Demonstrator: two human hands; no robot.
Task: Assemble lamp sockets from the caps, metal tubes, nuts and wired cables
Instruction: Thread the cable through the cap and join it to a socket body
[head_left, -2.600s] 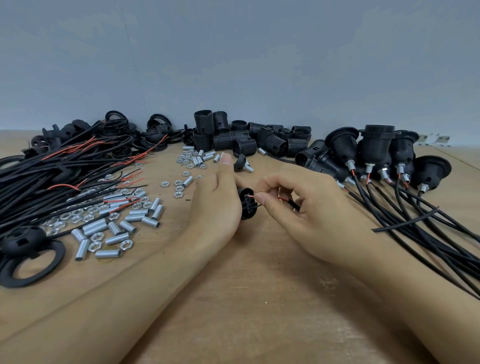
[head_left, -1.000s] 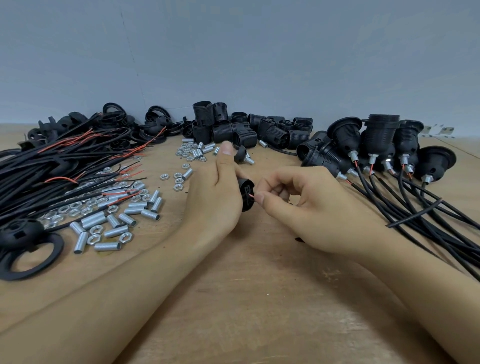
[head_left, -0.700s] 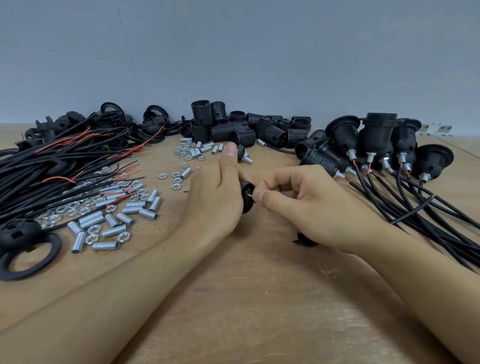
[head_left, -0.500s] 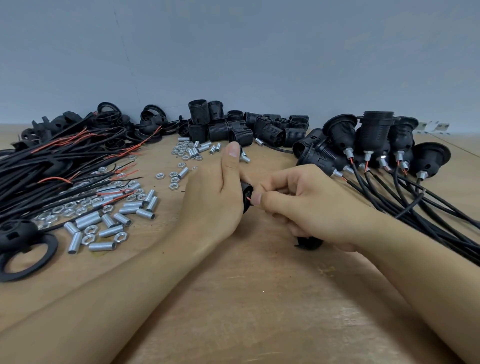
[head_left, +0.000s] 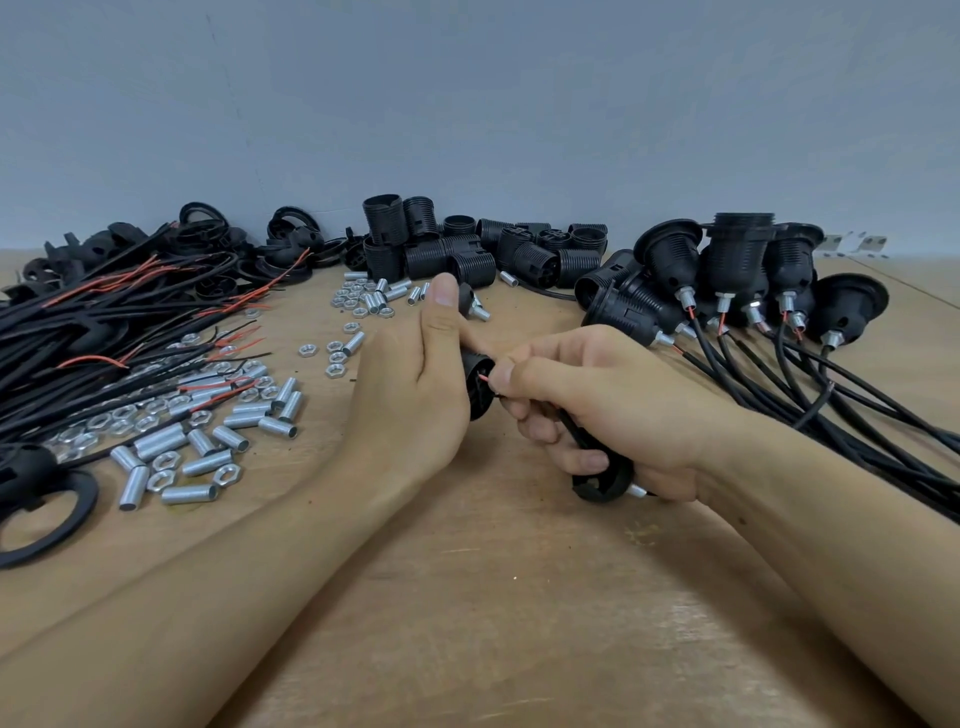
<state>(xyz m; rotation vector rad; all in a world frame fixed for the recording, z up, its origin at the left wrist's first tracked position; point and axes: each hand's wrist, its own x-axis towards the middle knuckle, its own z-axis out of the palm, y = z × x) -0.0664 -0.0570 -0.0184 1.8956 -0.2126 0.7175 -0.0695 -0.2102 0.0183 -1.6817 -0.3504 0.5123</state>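
My left hand grips a black socket part at the middle of the wooden table, thumb pointing up. My right hand pinches the red wire end of a black cable right at that part. Its lower fingers curl round the cable, and a black cap with a metal tube hangs under the palm. Most of the socket part is hidden behind my left hand.
Loose black and red cables lie at the left, with metal tubes and nuts beside them. Black socket bodies are heaped at the back. Several assembled sockets with cables stand at the right. A black ring lies near the left edge.
My right hand has closed in on the socket part, bringing the wire end up to it. The cap with its tube has come into view under my right palm.
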